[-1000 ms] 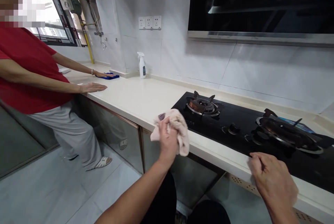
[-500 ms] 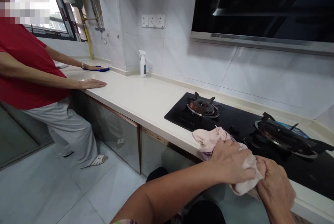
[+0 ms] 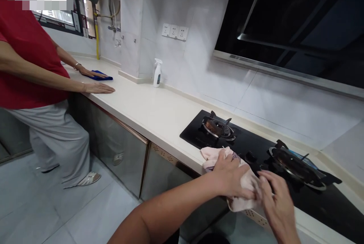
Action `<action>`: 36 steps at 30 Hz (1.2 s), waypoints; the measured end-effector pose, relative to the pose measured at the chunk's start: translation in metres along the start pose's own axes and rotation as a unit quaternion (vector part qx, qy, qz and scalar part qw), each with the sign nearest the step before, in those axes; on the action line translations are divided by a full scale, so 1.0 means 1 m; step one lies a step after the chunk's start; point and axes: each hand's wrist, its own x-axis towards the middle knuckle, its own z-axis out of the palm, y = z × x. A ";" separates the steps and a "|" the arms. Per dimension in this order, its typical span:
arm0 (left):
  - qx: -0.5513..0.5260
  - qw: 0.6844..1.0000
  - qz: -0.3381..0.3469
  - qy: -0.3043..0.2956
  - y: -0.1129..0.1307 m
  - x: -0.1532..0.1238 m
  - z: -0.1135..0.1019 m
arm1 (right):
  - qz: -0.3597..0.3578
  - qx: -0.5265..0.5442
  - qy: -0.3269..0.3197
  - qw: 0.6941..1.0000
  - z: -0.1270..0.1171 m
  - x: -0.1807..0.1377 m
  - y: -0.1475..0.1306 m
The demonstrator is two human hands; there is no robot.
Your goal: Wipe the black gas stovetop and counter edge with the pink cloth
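Note:
A bunched pale pink cloth (image 3: 212,154) with purple trim lies over the front edge of the hob and counter, one end hanging down in front. My left hand (image 3: 231,175) grips it from above, fingers curled into the folds. At the cloth's right end is my right hand (image 3: 278,196), its fingers bent against the fabric, partly blurred. Beneath and behind both hands is the black gas hob (image 3: 190,132). Its left burner (image 3: 218,128) and right burner (image 3: 297,164) stand just beyond the cloth.
Far left, a person in a red top (image 3: 31,58) rests one hand on a blue cloth (image 3: 101,76) and the other on the counter (image 3: 136,107). A white spray bottle (image 3: 157,73) stands by the wall. Above the hob hangs a black range hood (image 3: 298,20).
My right hand has loosened and shifted slightly on the cloth's end, and my left fingers have spread a little. The view has tilted. The person's blue cloth has moved closer along the counter.

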 end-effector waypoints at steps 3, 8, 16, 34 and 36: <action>0.016 1.000 -0.012 0.021 -0.021 -0.011 -0.012 | -0.008 0.048 -0.071 0.996 0.039 0.009 -0.040; 0.013 0.996 -0.080 0.033 -0.071 -0.042 -0.040 | -0.024 0.059 -0.137 0.989 0.099 0.028 -0.092; 0.127 0.966 -0.223 0.041 -0.154 -0.096 -0.091 | -0.130 0.062 -0.237 0.961 0.181 0.060 -0.177; 0.167 0.975 -0.139 0.050 -0.057 -0.061 -0.046 | -0.148 0.008 -0.176 0.973 0.096 0.003 -0.090; 0.140 0.983 -0.109 0.039 -0.029 -0.043 -0.028 | -0.129 -0.021 -0.150 0.980 0.071 -0.011 -0.059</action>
